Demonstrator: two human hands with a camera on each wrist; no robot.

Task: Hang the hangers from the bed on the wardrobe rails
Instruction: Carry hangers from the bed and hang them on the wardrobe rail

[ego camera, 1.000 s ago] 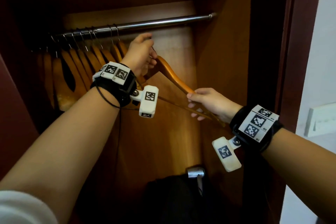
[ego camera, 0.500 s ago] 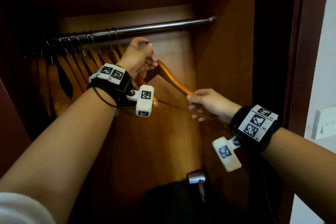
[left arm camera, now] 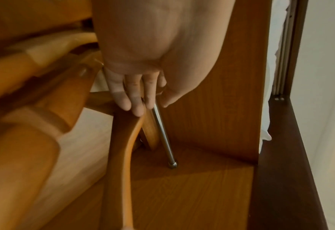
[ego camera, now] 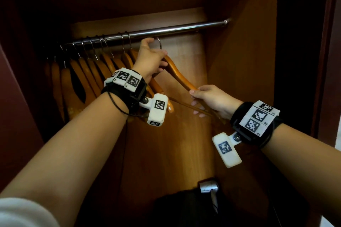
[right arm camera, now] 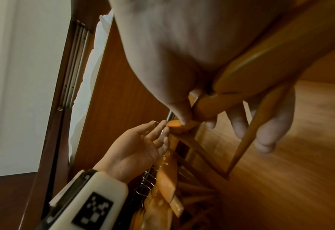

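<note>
A wooden hanger (ego camera: 180, 74) is held up tilted inside the wardrobe. My left hand (ego camera: 156, 55) grips its neck, and its wire hook (ego camera: 159, 42) sits just below the steel rail (ego camera: 175, 28), apart from it. My right hand (ego camera: 195, 97) grips the hanger's lower right arm and crossbar. In the left wrist view my fingers (left arm camera: 135, 96) lie on the hanger (left arm camera: 121, 140) beside the rail (left arm camera: 163, 132). The right wrist view has my thumb and fingers wrapped round the hanger arm (right arm camera: 231, 93), with my left hand (right arm camera: 158, 132) pinching the hook ahead.
Several wooden hangers (ego camera: 88, 72) hang packed on the rail's left half. The right stretch of rail is bare up to the wardrobe side wall (ego camera: 239, 61). A silver hair dryer (ego camera: 208, 188) and a dark bag (ego camera: 180, 206) lie at the bottom.
My left hand has lifted the hanger's top closer to the rail, and its hook now shows above my fingers. My right hand keeps its grip on the hanger's arm.
</note>
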